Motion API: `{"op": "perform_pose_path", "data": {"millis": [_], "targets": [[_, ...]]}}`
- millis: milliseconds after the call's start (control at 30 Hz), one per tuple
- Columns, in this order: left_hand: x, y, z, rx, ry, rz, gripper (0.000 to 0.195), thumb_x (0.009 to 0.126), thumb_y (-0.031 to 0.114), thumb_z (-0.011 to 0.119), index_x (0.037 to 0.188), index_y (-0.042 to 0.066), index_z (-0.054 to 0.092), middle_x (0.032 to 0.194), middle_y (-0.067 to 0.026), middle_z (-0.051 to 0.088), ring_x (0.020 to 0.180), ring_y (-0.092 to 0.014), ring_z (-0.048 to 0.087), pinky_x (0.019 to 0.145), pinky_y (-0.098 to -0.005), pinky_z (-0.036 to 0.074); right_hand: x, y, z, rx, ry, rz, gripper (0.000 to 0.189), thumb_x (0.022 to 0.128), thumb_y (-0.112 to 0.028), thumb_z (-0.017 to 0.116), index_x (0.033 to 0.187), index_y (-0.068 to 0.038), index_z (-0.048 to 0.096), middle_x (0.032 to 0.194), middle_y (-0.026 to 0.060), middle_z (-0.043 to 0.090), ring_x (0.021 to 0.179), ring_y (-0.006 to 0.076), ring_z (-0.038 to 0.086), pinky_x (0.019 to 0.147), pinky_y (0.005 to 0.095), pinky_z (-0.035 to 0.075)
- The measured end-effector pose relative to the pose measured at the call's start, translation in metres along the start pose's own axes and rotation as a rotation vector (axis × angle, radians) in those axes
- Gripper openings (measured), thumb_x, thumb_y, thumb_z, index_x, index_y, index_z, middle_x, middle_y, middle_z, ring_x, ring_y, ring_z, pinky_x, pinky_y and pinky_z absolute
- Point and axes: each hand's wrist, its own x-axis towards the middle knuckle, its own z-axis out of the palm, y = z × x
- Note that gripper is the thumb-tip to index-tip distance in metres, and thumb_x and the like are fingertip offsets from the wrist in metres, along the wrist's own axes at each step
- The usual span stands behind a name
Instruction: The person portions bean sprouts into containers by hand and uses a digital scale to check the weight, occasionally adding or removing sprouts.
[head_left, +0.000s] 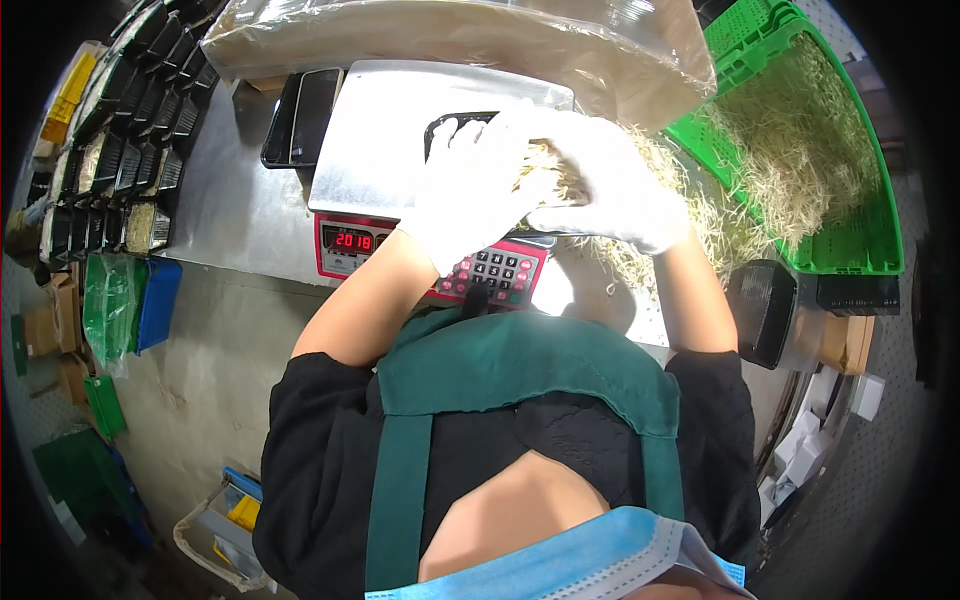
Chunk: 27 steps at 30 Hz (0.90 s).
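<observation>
My left hand (469, 180) and my right hand (622, 180), both in white gloves washed out by glare, meet over a black plastic tray (436, 131). The tray sits on the steel pan (367, 150) of a red electronic scale, and its left corner shows past my left fingers. Pale bean sprouts (546, 176) lie between my palms. My right hand curls around them, thumb at the near side. My left hand lies flat across the tray's left part; whether its fingertips grip anything is hidden. The scale's keypad (491, 274) and lit red display (352, 240) face me.
Loose sprouts (716, 217) are spread right of the scale, beside a green crate (885, 217) holding more. Black trays (131, 161) stand stacked at left; others (304, 120) lie behind the scale's left side. A plastic-lined box (480, 37) stands at the back, black containers (761, 311) at right.
</observation>
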Motion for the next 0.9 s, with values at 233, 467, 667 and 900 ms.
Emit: {"op": "perform_pose_path", "data": {"millis": [233,467,667,900], "targets": [[0.004,-0.005,-0.002,-0.093,-0.083,-0.005,0.055,0.084,0.034,0.062,0.125,-0.002,0.051,0.118,-0.0201,0.057,0.107,-0.032,0.055,0.096,-0.0392,0.040,-0.066,0.016,0.002,0.484,0.300,0.515,0.082,0.066,-0.035,0.077,0.136,-0.007,0.044,0.137,0.0129,0.046,0.128,0.0269,0.042,0.108,0.0404,0.028],[0.003,0.011,-0.023,-0.169,-0.104,0.001,0.076,0.078,0.044,0.063,0.135,-0.001,0.040,0.136,-0.0184,0.044,0.126,-0.037,0.039,0.106,-0.0464,0.027,-0.021,0.019,0.023,0.114,0.282,0.187,0.082,0.076,-0.038,0.070,0.141,-0.003,0.034,0.138,0.0200,0.042,0.129,0.0304,0.039,0.109,0.0381,0.029],[0.003,-0.003,0.000,0.059,-0.140,-0.012,0.070,0.071,0.039,0.065,0.131,0.007,0.047,0.129,-0.0122,0.050,0.122,-0.030,0.043,0.105,-0.0456,0.026,0.000,-0.009,0.055,0.051,0.252,0.253,0.058,0.078,-0.034,0.065,0.119,0.004,0.049,0.113,0.0243,0.056,0.107,0.0370,0.054,0.094,0.0416,0.042],[0.009,-0.010,-0.010,-0.012,-0.120,0.067,0.084,0.069,0.052,0.070,0.129,-0.001,0.048,0.119,-0.0174,0.058,0.108,-0.033,0.054,0.097,-0.0395,0.039,-0.015,0.003,0.001,-0.035,0.204,0.182,0.062,0.079,-0.037,0.066,0.126,0.000,0.050,0.124,0.0226,0.054,0.117,0.0340,0.050,0.100,0.0390,0.038]]}}
